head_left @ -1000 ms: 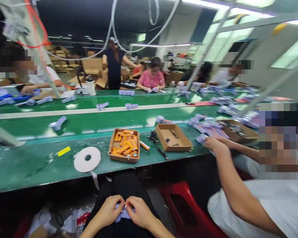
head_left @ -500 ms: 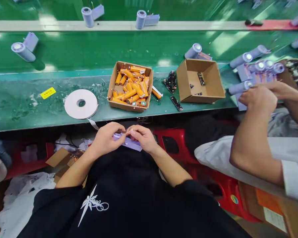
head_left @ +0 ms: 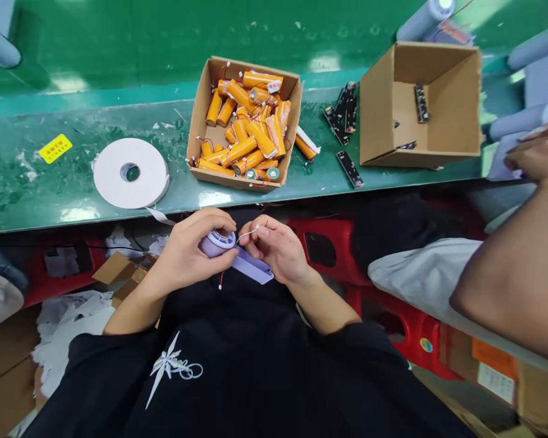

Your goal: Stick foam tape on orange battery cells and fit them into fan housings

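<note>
My left hand (head_left: 185,252) is wrapped round the cylinder of a purple plastic housing (head_left: 214,244), its open ring end tilted up. From the cylinder a long, shallow handle-like part (head_left: 253,268) reaches right, below my right hand. My right hand (head_left: 283,250) pinches a thin white wire (head_left: 247,233) between thumb and fingers, with a small white connector at the wire's tip. Below the cylinder dangles a short red wire (head_left: 221,280) that ends in another small white plug. The housing is held above my lap, just off the bench edge.
On the green bench (head_left: 182,121) sit a roll of white tape (head_left: 112,173), a carton of orange wired batteries (head_left: 196,146), loose black circuit boards (head_left: 349,169) and a second carton (head_left: 377,115). A co-worker's arm (head_left: 516,261) is at right. Red stools (head_left: 296,230) stand below.
My hands have drawn slightly apart. The housing's ring end and the dangling red wire now show more clearly. My view has moved closer to the bench; the co-worker's arm sits farther right.
</note>
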Action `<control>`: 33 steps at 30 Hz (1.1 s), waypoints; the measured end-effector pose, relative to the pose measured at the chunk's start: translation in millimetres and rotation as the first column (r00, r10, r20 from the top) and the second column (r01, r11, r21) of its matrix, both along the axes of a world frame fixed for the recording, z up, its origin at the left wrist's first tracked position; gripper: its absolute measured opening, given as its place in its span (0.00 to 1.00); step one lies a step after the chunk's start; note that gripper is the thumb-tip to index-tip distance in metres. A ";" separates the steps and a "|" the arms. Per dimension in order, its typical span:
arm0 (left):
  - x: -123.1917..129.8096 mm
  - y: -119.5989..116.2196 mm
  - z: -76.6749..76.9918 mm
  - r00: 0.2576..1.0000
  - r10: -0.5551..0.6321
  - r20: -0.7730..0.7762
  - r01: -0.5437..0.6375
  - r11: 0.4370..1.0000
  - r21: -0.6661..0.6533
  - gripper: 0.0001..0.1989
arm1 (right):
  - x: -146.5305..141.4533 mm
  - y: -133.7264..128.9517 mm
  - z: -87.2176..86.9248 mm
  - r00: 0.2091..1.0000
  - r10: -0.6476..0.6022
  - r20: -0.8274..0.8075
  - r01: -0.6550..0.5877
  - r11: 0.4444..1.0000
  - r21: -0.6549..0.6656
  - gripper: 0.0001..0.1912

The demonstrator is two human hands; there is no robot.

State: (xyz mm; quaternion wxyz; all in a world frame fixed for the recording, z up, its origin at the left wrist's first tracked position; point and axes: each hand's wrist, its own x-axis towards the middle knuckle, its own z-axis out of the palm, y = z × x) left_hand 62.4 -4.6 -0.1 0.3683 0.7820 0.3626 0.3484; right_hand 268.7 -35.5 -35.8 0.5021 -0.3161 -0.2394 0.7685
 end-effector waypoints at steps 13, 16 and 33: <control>5.0 -10.3 -13.0 0.973 0.026 0.229 0.048 0.949 -0.311 0.09 | -1.9 -5.5 9.5 0.997 -0.042 -0.072 0.030 0.987 -0.158 0.21; 4.7 -12.0 -14.6 0.965 0.047 0.259 0.054 0.928 -0.369 0.10 | -3.6 -6.0 9.1 0.998 -0.036 -0.054 0.026 0.986 -0.163 0.21; 1.1 -8.2 -31.7 0.958 0.093 0.273 0.073 0.837 -0.542 0.16 | -2.2 -1.8 -5.0 0.999 -0.001 -0.052 -0.012 0.969 -0.246 0.22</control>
